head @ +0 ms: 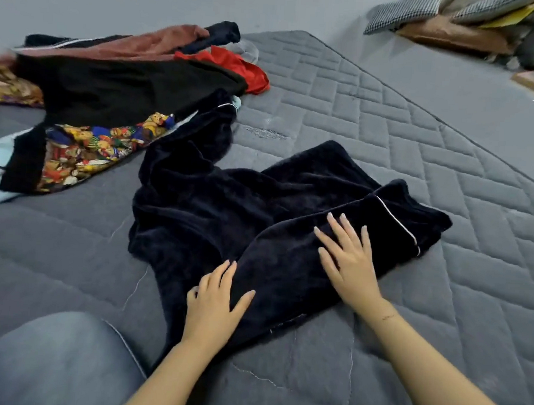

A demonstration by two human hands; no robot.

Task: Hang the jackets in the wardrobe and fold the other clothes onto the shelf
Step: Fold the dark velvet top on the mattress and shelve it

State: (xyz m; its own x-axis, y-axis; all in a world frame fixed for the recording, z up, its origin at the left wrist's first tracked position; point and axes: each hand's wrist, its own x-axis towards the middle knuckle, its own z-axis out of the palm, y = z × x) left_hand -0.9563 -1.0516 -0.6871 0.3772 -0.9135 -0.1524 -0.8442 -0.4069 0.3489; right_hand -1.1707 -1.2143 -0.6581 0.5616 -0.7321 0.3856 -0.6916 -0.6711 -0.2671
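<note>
Denim is filling the lower left of the frame, where the person's knee [50,358] is resting on a grey quilted mattress [372,121]. In the upper left a pile of clothes [117,92] is waiting: black cloth, a brown piece, a red one and a bright printed fabric, all lying loose and overlapping. At centre a dark plush garment [228,206] with thin white piping is lying spread on the mattress, its near part folded over on itself. The left hand [214,305] is lying flat at the fold's near edge, fingers straight and slightly apart, pinching nothing. Further right, the right hand [346,256] is pressing down on the folded layer, fingers spread wide. In the upper right corner checked cushions [402,11] are lying heaped on the floor.

The step in hand appears to be the folding of this garment, with both palms smoothing the first fold. The next move probably calls for taking hold of the loose far portion and bringing it across into a compact bundle. Neither wardrobe nor shelf is showing in the frame.
</note>
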